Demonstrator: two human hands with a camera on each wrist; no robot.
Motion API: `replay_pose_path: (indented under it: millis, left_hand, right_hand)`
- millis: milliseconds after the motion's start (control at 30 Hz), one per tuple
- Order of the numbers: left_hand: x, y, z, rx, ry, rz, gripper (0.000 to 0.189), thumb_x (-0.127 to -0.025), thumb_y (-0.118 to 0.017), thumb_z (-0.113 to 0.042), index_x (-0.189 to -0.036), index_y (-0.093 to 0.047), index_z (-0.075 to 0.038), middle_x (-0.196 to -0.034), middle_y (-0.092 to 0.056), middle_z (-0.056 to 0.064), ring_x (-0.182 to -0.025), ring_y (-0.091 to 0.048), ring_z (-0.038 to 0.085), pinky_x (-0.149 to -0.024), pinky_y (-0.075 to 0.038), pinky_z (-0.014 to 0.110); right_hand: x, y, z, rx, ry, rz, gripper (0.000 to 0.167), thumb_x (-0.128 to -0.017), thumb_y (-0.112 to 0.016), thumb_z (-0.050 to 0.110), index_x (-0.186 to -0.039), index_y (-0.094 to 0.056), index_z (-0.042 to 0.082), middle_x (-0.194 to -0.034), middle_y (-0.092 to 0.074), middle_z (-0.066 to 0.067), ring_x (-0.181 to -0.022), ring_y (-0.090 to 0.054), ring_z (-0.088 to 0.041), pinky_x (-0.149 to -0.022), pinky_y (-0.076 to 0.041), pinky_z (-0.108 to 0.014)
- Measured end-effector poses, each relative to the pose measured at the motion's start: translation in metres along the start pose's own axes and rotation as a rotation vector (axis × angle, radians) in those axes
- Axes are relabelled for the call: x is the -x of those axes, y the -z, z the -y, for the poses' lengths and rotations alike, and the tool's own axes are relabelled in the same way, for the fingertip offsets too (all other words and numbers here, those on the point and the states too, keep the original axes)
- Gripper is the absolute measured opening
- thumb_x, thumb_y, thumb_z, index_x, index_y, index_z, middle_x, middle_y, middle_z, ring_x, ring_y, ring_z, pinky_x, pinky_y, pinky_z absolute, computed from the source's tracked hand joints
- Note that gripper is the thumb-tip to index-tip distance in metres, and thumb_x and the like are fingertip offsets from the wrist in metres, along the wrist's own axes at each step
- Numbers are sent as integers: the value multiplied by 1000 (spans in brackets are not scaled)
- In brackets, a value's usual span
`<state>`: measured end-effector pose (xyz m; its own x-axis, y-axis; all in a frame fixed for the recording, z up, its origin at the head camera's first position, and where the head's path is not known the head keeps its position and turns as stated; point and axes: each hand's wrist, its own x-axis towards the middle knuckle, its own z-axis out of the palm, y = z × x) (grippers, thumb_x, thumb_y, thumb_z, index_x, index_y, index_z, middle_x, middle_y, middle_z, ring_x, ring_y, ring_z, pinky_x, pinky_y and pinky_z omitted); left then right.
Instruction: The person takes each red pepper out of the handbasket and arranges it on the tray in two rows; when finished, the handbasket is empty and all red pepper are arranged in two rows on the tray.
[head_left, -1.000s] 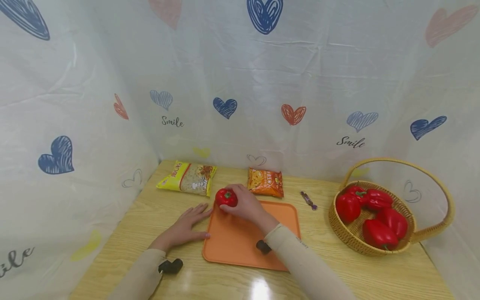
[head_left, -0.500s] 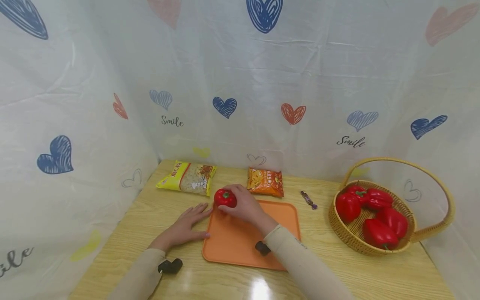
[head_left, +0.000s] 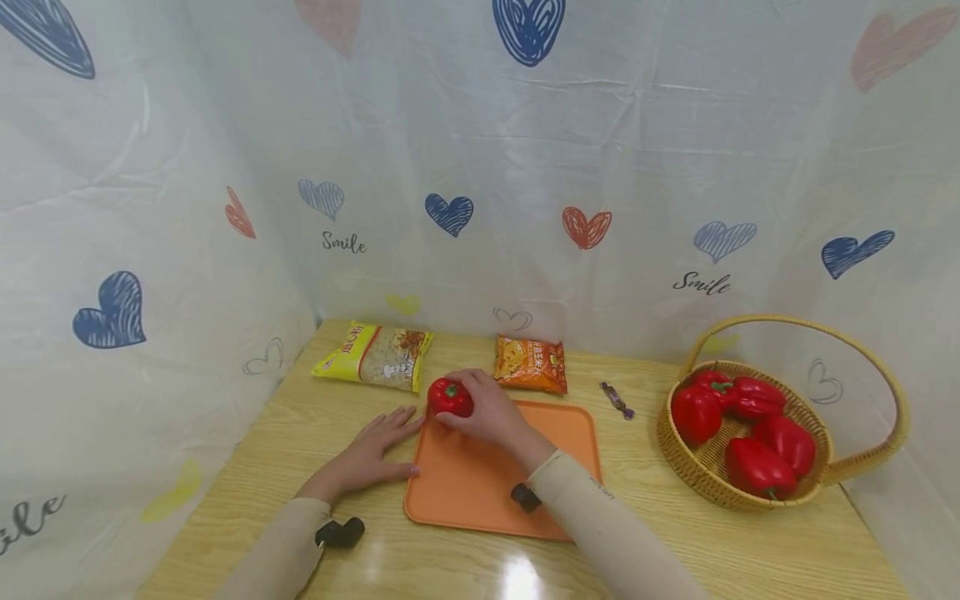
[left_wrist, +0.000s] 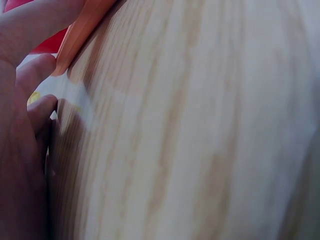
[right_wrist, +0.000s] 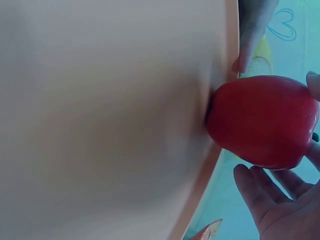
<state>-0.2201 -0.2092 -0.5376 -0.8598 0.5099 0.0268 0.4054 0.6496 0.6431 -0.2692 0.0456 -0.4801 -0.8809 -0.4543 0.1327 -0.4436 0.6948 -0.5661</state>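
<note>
Hardly anything had moved since the earlier frame. Nearest, the left hand [head_left: 366, 452] lay with fingers spread at the nine o'clock edge of the orange tray [head_left: 465, 492], holding nothing. At the tray's eleven o'clock corner, the right hand [head_left: 489, 410] had its fingers curved round the red pepper [head_left: 446, 402], stem up; whether the tray bore its full weight could not be told. Setting it down seemed the step in hand; the next move would likely call for easing off without tipping it. Towards three o'clock, a wicker basket [head_left: 690, 472] contained five other peppers [head_left: 757, 467]; a wrapped candy [head_left: 617, 400] lay towards two. Farthest back, an orange snack bag [head_left: 531, 364] lay around twelve, a yellow bag [head_left: 386, 358] at ten.
</note>
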Motion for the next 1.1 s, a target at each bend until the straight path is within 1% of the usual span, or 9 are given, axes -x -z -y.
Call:
replay_pose_path:
  millis: [233, 533, 733, 900, 1100]
  left_hand:
    - [0, 0, -1, 2, 12, 1, 83, -89, -71, -56, -157, -42, -19, -167, -25, 13, -155, -14, 39, -124, -6, 59]
    - [-1, 0, -2, 3, 6, 1, 83, -90, -72, -55, -157, -41, -17, -167, -24, 14, -154, -14, 39, -124, -6, 59]
    - [0, 0, -2, 11, 12, -1, 83, -89, -73, -54, -157, -42, -17, -167, -25, 14, -154, -14, 40, -123, -7, 60]
    - [0, 0, 0, 5, 12, -3, 83, -89, -72, -55, -157, -42, -17, -167, -25, 13, -154, -15, 39, -123, -7, 60]
    - [0, -1, 2, -11, -7, -11, 83, -89, -72, -55, -157, -42, -17, -166, -26, 14, -154, -15, 40, -123, -7, 60]
  right_hand:
    - [1, 0, -2, 6, 15, -1, 65, -88, -77, 48, -143, -54, 21, -143, -53, -8, -126, -56, -30, -100, -54, -49]
    - [3, 4, -8, -14, -9, 2, 67, -89, -76, 47, -147, -53, 22, -145, -51, -5, -128, -55, -27, -103, -52, -46]
    - [8, 8, -12, -13, 13, -4, 66, -88, -78, 44, -146, -53, 23, -143, -53, -5, -128, -54, -27, -106, -50, -48]
    - [13, 11, -17, 0, 8, 4, 67, -88, -77, 46, -147, -51, 27, -145, -52, -3, -131, -52, -27, -109, -46, -50]
    - [22, 19, -22, 11, -3, -4, 70, -89, -76, 48, -149, -50, 24, -148, -50, -4, -135, -50, -29, -110, -45, -51]
